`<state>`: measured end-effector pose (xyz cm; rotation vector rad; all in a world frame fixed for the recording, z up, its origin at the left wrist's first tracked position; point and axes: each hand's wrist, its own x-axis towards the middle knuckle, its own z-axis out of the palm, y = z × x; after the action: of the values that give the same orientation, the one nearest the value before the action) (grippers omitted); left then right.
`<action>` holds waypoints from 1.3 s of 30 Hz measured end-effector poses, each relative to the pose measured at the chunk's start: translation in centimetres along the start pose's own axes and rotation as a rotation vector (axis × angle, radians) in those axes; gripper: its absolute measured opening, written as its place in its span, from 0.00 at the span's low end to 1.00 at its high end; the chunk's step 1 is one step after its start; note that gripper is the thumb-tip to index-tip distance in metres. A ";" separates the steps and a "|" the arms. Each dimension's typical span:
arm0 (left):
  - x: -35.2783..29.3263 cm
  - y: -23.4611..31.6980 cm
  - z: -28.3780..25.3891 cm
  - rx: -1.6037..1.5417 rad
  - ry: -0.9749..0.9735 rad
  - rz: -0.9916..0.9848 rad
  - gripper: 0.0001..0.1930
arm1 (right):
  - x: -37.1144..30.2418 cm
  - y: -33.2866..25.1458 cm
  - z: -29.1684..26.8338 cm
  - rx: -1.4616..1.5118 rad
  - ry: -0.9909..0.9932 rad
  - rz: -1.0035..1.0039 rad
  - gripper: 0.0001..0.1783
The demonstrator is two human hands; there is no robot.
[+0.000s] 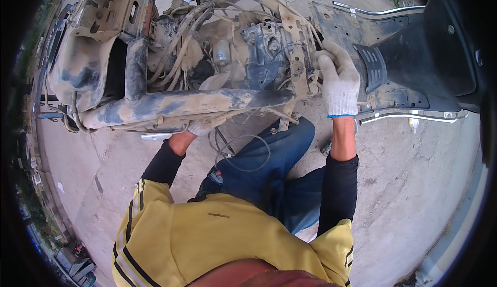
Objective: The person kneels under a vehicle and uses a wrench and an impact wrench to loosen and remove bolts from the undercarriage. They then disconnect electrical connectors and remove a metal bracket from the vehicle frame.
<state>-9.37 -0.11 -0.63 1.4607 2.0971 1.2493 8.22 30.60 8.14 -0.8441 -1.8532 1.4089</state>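
Observation:
A stripped, dust-covered scooter frame (196,100) lies across in front of me, its engine (264,54) and a tangle of hoses (181,48) exposed. My left hand (201,127), in a whitish knit glove, reaches in beneath the thick frame tube. That tube hides most of it, and a pale glove-like shape shows beyond. My right hand (340,82), in a white glove with a blue cuff edge, is at the upright metal bracket (297,54) beside the engine. Its fingers are curled there; what they hold, if anything, is hidden.
The black footboard and front panel (429,48) extend to the right, edged by a chrome side rail (414,116). A loop of thin cable (259,168) hangs over my knee. Concrete ground (404,183) lies around, with a metal bracket (103,12) at upper left.

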 end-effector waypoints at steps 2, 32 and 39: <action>1.5 0.7 0.4 -0.081 0.049 0.003 0.27 | 0.4 0.8 -1.3 -0.085 0.073 -0.006 0.20; 11.6 2.2 1.4 -1.252 0.184 0.077 0.17 | 0.9 5.0 -0.6 -0.356 -0.299 -0.037 0.08; 13.3 2.8 2.4 -1.524 0.229 0.113 0.37 | 2.0 6.2 -2.4 -0.062 -0.280 0.220 0.08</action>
<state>-11.92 12.94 3.19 0.6557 0.5476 2.2525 9.65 34.82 2.81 -0.9442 -2.0711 1.6849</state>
